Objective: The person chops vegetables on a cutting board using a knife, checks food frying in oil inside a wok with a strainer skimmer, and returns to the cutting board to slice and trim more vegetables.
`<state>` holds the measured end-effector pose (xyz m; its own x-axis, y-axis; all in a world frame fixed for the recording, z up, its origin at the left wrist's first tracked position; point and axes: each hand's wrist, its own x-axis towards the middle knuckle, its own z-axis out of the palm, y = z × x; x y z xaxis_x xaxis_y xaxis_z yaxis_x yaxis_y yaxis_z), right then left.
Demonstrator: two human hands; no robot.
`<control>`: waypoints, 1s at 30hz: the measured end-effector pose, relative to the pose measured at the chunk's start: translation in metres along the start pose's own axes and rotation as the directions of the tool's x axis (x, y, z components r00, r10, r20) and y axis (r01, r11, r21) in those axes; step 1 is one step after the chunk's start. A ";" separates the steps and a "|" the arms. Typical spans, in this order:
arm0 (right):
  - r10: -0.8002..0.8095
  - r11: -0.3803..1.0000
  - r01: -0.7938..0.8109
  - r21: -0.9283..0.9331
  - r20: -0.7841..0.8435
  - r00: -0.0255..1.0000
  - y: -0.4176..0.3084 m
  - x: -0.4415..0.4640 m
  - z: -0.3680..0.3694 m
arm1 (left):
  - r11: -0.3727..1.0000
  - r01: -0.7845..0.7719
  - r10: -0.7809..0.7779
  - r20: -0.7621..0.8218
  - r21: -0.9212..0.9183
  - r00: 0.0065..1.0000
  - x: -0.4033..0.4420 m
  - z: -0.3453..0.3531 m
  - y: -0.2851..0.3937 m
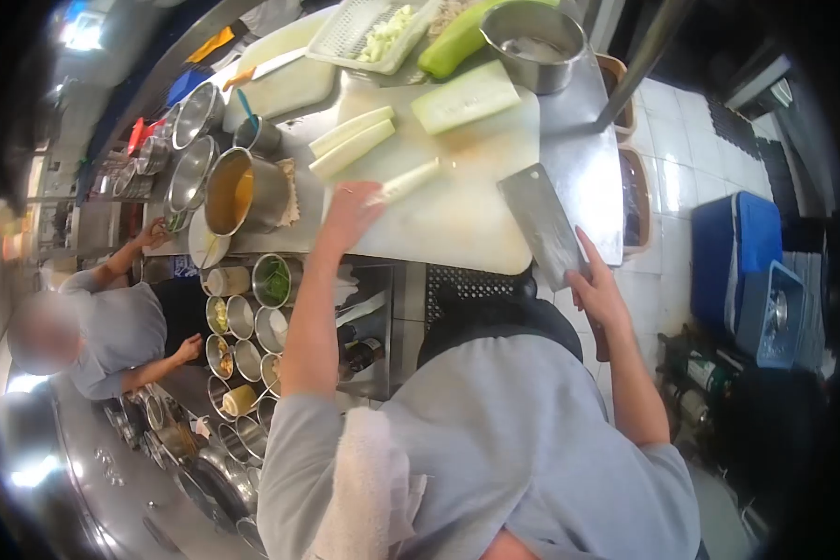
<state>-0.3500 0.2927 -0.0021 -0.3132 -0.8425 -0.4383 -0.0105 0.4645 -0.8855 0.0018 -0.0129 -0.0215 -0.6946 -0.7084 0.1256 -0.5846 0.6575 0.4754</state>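
Note:
My right hand [599,297] is wrapped round the handle of a cleaver [541,224], its broad grey blade over the right edge of the white cutting board [448,219]. With closed fingers my left hand [350,215] holds the near end of a pale gourd strip [409,180], angled over the board. Two more strips, pale gourd pieces [353,140], lie side by side beyond that hand. A wide cut gourd slab [465,96] rests near the board's far edge. Behind it lies a larger green gourd [457,39], partly hidden by a steel pot [534,47].
A white basket [353,33] holds chopped pale pieces. An orange-handled knife [266,70] lies on another board [294,93]. At left stands a pot of orange liquid [243,191], near several steel bowls. Another person [126,322] works at the left. A blue cooler [735,271] stands right.

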 end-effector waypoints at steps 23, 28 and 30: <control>-0.045 0.993 0.026 -0.111 -0.169 0.985 -0.037 0.025 0.031 | 0.939 -0.125 0.070 -0.177 -0.321 0.982 0.016 0.070 0.095; 0.005 0.983 -0.025 -0.181 -0.111 0.994 -0.033 -0.009 0.030 | 0.917 -0.129 0.047 -0.218 -0.376 0.975 0.014 0.076 0.091; 0.013 0.980 -0.040 -0.194 -0.136 0.991 -0.036 -0.011 0.035 | 0.930 -0.121 0.051 -0.205 -0.347 0.977 0.014 0.075 0.090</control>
<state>-0.3130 0.2759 0.0294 -0.4398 -0.7913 -0.4248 -0.1821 0.5417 -0.8206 -0.0918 0.0552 -0.0423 -0.6229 -0.7114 0.3254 -0.3139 0.6083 0.7290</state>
